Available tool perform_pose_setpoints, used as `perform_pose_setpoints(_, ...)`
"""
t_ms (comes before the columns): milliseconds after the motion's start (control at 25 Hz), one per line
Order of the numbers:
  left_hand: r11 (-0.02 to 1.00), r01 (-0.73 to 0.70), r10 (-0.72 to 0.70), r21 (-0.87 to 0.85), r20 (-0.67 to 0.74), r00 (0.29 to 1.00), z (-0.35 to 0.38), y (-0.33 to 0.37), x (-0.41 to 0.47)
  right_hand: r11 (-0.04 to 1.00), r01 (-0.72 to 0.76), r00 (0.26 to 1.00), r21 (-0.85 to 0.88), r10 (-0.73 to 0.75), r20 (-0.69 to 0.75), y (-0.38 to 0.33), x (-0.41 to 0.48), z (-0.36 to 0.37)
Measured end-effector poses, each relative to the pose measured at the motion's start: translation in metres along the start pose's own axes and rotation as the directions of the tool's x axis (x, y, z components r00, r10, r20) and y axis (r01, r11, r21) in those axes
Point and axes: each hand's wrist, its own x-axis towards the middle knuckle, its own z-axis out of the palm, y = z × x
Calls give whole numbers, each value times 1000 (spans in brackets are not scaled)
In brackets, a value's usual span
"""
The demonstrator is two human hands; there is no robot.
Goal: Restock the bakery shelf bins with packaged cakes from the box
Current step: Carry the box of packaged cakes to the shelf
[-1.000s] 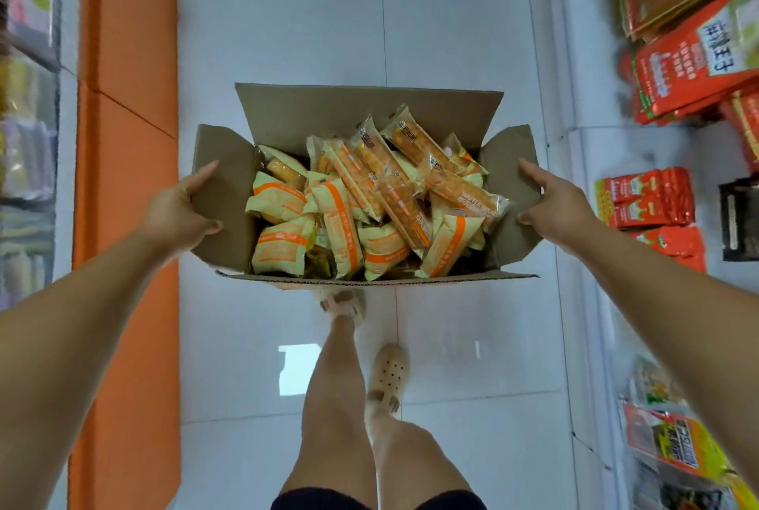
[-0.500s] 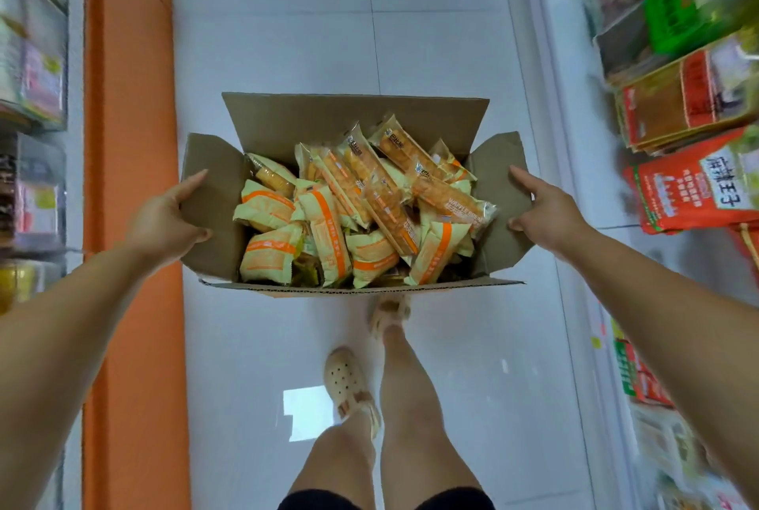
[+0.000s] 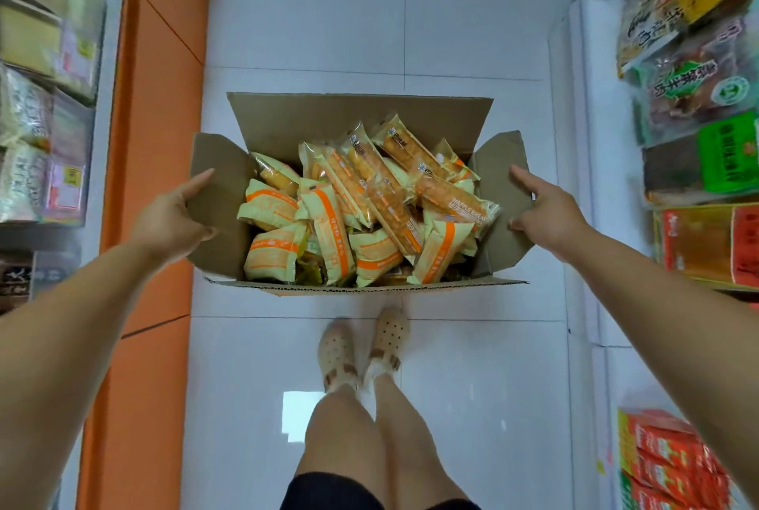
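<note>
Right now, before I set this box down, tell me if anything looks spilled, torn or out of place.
Nothing has spilled. The packaged cakes lie jumbled but all inside the box, which the left hand and right hand hold by its side flaps. The right flap has a ragged edge.

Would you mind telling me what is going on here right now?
A person in a shop aisle holds an open cardboard box full of packaged cakes above the floor. The left hand grips its left flap and the right hand its right flap. Neither hand holds a cake yet.
</note>
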Motion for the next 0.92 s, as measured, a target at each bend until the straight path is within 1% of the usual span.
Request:
perform_pose_setpoints(360, 999, 10, -8, -44, 34, 999, -49, 92, 152, 996, 35, 999, -77, -34, 15, -127, 152, -50)
perform_pose_setpoints(480, 999, 14, -13, -35, 21, 1000, -68, 123, 199, 991, 46, 999, -127, -46, 6, -174, 199, -58)
perform_pose_setpoints(720, 999, 29, -29, -26, -3, 1000, -117, 172, 292, 988, 66, 998, -141, -67, -6, -261, 291, -76)
perform_pose_setpoints(920, 996, 64, -66, -62, -38, 997, -151, 209, 367, 979, 100, 994, -176, -92, 52, -332, 377, -81)
